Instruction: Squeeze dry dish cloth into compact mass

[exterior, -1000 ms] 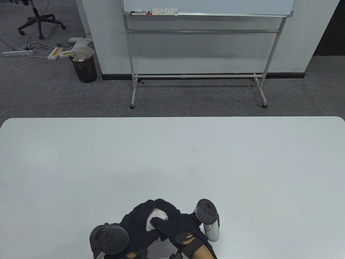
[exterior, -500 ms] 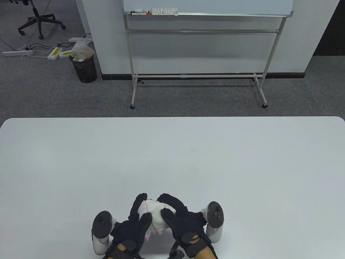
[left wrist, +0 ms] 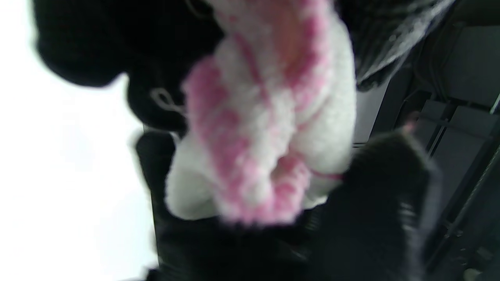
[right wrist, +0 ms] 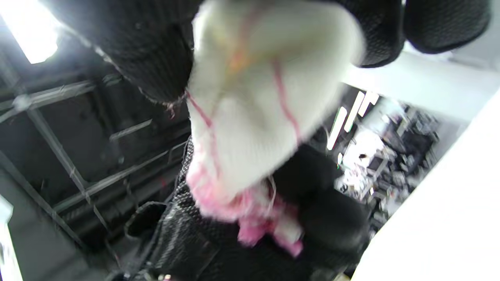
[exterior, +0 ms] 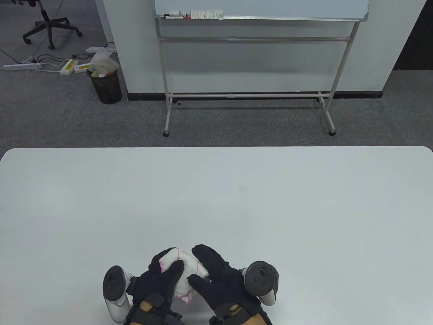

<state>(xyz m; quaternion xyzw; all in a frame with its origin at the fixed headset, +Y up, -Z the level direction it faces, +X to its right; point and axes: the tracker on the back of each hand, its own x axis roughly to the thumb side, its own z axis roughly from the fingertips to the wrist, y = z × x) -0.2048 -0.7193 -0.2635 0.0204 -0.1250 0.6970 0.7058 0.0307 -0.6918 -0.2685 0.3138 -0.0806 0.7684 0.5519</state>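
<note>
The dish cloth (exterior: 185, 275) is white with pink trim, bunched into a small lump at the near edge of the white table (exterior: 216, 196). My left hand (exterior: 162, 276) grips its left side and my right hand (exterior: 211, 274) grips its right side; both gloved hands wrap around it. In the left wrist view the fluffy white and pink cloth (left wrist: 269, 113) fills the middle between black fingers. In the right wrist view the cloth (right wrist: 258, 105) is pressed between black gloved fingers, with a pink edge hanging below.
A whiteboard on a stand (exterior: 250, 67) is beyond the table's far edge. A black waste bin (exterior: 105, 84) and an office chair (exterior: 47, 23) stand on the carpet at the far left.
Both hands turned from covering the cloth to gripping it from either side, then closed in and shifted slightly left. The cloth lump looks smaller and tighter now.
</note>
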